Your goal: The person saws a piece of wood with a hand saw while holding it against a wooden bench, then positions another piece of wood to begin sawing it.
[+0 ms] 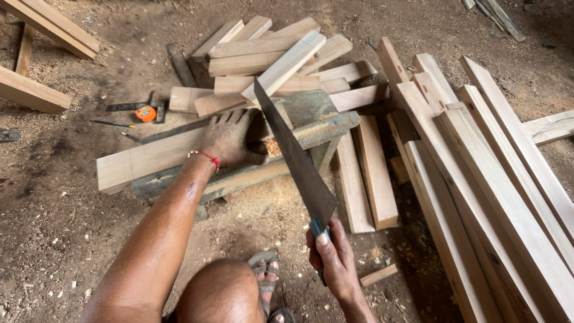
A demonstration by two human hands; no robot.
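The left hand (pixel 230 139) lies flat and open on a long wooden board (pixel 149 157), pressing it down on a rough wooden block (pixel 311 133) that sits on the dirt floor (pixel 54 209). The right hand (pixel 335 263) is closed tight around the blue handle of a hand saw (pixel 296 161). The saw blade crosses the right end of the board, just beside the left thumb. The cut itself is hard to see. Sawdust (pixel 269 203) lies under the block. A pile of cut wood pieces (pixel 269 54) sits behind it, and long planks (pixel 478 179) lie to the right. An orange tape measure (pixel 145 113) rests on the floor near the board's far left end.
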